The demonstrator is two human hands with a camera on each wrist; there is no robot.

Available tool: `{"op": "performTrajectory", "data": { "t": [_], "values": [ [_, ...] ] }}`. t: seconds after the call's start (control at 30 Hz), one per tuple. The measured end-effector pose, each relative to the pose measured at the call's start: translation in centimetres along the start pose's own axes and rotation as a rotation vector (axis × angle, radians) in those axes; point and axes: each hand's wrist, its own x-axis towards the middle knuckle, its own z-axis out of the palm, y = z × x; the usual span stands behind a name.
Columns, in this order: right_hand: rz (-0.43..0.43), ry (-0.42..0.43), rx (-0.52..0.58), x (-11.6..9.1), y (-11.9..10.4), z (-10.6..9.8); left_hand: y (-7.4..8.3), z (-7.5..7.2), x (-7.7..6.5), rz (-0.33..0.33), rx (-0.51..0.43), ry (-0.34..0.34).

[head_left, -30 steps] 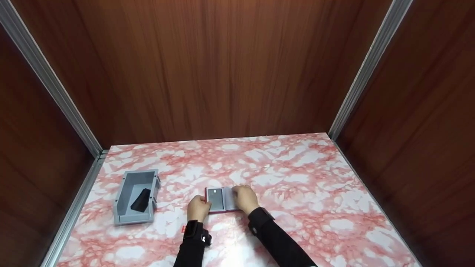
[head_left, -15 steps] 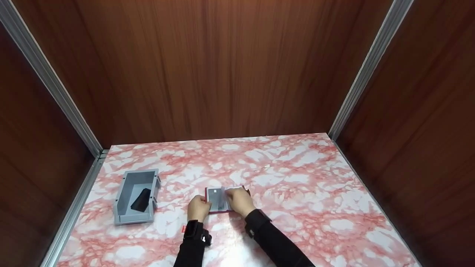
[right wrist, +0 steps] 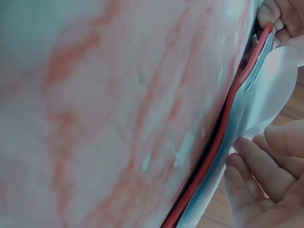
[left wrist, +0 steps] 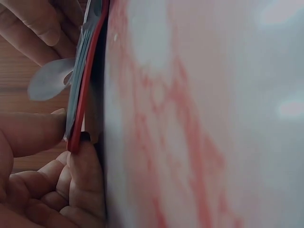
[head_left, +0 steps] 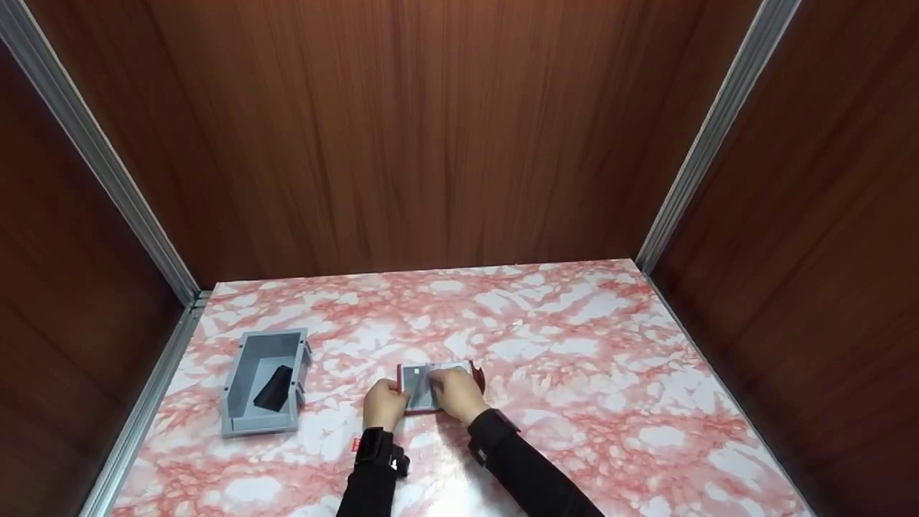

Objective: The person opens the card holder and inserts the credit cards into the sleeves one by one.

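Note:
A red-covered card holder (head_left: 421,388) lies spread over the table, its clear sleeves facing up. A grey card (head_left: 415,380) with a small pale square shows in the left sleeve. My left hand (head_left: 384,403) pinches the holder's left edge, thumb on top and fingers under the red cover (left wrist: 88,76). One clear plastic page (right wrist: 278,80) stands up from the middle in a curve that leans left. My right hand (head_left: 457,393) has its loosely bent fingertips at that page, with thumb and fingers apart in the right wrist view. The dark red strap (head_left: 479,377) sticks out at the right.
A grey plastic bin (head_left: 263,424) stands on the left of the table, with a black flat object (head_left: 273,388) inside. The table (head_left: 574,373) has a red-and-white marbled top. Wood-look panels (head_left: 431,143) wall it at the back and sides.
My right hand has moved left from the right half of the card holder to its middle, bringing the clear page over with it. My left hand has kept its place.

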Motion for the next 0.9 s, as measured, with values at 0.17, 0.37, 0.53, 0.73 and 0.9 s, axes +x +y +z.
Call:
{"op": "performTrajectory", "data": {
  "t": [0.17, 0.37, 0.53, 0.73, 0.9],
  "values": [
    [-0.016, 0.012, -0.008, 0.0, -0.3, 0.0, 0.1, -0.3, -0.2, 0.011, 0.003, 0.004],
    [-0.014, 0.012, -0.009, 0.0, -0.4, 0.1, 0.3, -0.9, -0.2, 0.071, 0.034, 0.070],
    [-0.004, 0.019, -0.011, 0.1, -0.4, 0.3, 1.0, -1.3, -0.5, 0.145, 0.029, 0.112],
    [0.020, 0.010, -0.010, 0.1, -0.4, 0.6, 1.3, -1.1, -0.6, 0.180, 0.025, 0.084],
    [0.027, -0.002, -0.012, 0.2, -0.5, 0.6, 1.2, -0.9, -0.8, 0.184, 0.038, 0.040]
  ]
}}
